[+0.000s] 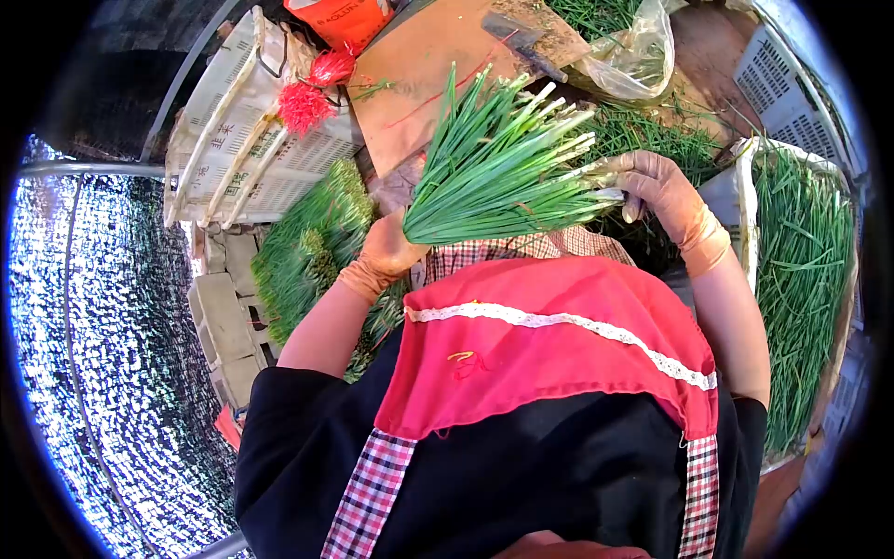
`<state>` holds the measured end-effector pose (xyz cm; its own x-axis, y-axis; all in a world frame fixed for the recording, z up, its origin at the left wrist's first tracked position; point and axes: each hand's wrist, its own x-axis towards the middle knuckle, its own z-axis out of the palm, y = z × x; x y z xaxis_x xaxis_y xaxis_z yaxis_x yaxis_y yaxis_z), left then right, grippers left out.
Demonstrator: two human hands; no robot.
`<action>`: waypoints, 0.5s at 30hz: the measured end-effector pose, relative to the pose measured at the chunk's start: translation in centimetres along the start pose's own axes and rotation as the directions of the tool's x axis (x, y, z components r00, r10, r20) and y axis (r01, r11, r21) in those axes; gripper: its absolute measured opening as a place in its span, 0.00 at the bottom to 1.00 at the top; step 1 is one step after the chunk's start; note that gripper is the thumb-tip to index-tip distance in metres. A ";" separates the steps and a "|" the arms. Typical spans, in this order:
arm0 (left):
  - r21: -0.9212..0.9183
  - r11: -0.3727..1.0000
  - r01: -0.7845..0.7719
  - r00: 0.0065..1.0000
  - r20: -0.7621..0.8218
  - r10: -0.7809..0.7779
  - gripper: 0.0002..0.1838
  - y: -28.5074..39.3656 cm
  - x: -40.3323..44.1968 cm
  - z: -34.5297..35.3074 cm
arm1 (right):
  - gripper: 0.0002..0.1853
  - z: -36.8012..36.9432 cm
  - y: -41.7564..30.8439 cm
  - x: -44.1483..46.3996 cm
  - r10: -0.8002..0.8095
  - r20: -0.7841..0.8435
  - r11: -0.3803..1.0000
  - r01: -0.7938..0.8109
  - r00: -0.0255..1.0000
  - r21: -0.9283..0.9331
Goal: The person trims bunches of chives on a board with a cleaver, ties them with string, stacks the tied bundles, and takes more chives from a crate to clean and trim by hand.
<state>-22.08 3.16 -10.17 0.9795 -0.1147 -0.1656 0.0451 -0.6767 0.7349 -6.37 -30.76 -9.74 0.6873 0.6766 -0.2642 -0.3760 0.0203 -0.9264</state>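
A fanned bunch of green leafy stalks (507, 168) spreads above my lap, its pale ends toward the upper right. My left hand (386, 247), in a tan glove, is closed round the leafy end of the bunch. My right hand (656, 186), gloved the same way, pinches at the pale stalk ends on the right side. Behind the bunch lies a brown board (400, 112) with a dark flat-bladed tool (523, 42) on it. Stacked bundles of similar greens (312, 252) lie beside my left arm.
White crates (251, 140) stand at the upper left, with red ties (305, 104) hanging by them. An orange bag (345, 20) is at the top. A lined crate of greens (803, 279) stands at the right, and a clear plastic bag (638, 61) lies beyond the board.
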 end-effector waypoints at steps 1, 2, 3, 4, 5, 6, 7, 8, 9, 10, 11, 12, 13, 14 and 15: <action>-0.127 0.992 0.017 1.000 0.010 -0.016 0.18 -0.2 -0.1 0.0 | 0.07 0.1 -0.2 0.2 0.036 -0.008 0.999 -0.036 0.999 -0.016; -0.044 0.998 0.050 0.998 0.046 -0.048 0.19 -1.1 0.0 0.1 | 0.07 0.4 -0.5 0.4 0.036 -0.004 0.999 -0.036 0.999 -0.017; 0.040 0.996 0.079 0.993 0.081 -0.082 0.20 -1.4 0.0 0.1 | 0.06 0.8 -0.9 0.6 0.069 -0.034 0.981 -0.074 0.997 -0.180; 0.041 0.996 0.079 0.993 0.080 -0.082 0.20 -1.4 -0.1 0.2 | 0.06 1.0 -1.1 0.7 0.097 -0.070 0.935 -0.115 0.993 -0.337; -0.233 0.969 0.082 0.995 0.069 -0.068 0.20 -1.3 -0.2 0.2 | 0.04 0.9 -0.5 1.2 0.077 -0.096 0.919 -0.108 0.992 -0.379; -0.365 0.928 0.078 0.996 0.063 -0.059 0.20 -0.8 -0.1 0.2 | 0.04 0.8 0.3 1.6 0.075 -0.099 0.919 -0.107 0.992 -0.378; -0.489 0.869 0.072 0.997 0.057 -0.051 0.20 -0.4 -0.1 0.2 | 0.03 0.5 1.2 2.0 -0.251 -0.141 0.799 0.123 0.957 -0.589; -0.349 0.934 0.073 0.996 0.067 -0.053 0.20 0.5 0.1 0.0 | 0.02 0.0 1.5 2.3 -0.553 -0.100 0.569 0.287 0.827 -0.770; -0.202 0.976 0.075 0.995 0.076 -0.061 0.20 1.3 0.0 -0.1 | 0.02 -0.6 1.4 2.7 -0.612 -0.121 0.607 0.366 0.781 -0.706; -0.203 0.977 0.073 0.996 0.074 -0.059 0.20 1.9 0.0 -0.2 | 0.02 -1.3 0.4 2.2 -0.709 -0.120 0.440 0.302 0.695 -0.846; -0.035 0.998 0.060 0.997 0.052 -0.059 0.19 2.6 0.0 -0.4 | 0.03 -3.7 0.7 2.4 -0.733 -0.212 0.428 0.196 0.647 -0.883; 0.134 0.990 0.052 0.998 0.031 -0.057 0.18 2.8 0.0 -0.4 | 0.06 -5.5 -0.8 1.6 -0.750 -0.250 0.340 0.033 0.613 -0.940; 0.133 0.990 0.050 0.998 0.030 -0.055 0.18 2.5 -0.1 -0.4 | 0.11 -8.5 -0.8 0.7 -0.538 -0.619 0.561 -0.305 0.572 -0.769; 0.207 0.978 -0.001 1.000 -0.016 0.004 0.18 1.9 -0.2 -0.3 | 0.13 -13.6 -0.9 0.0 -0.513 -0.577 0.281 -0.511 0.635 -0.812; 0.280 0.959 -0.046 0.996 -0.057 0.065 0.17 1.7 -0.2 -0.2 | 0.14 -14.1 -1.4 -1.0 -0.486 -0.660 0.248 -0.634 0.573 -0.733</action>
<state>-22.17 2.23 -8.76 0.9900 -0.1166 -0.0796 -0.0573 -0.8474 0.5278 2.22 -41.78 -11.98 0.9867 -0.1082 0.1214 -0.0737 -0.9630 -0.2593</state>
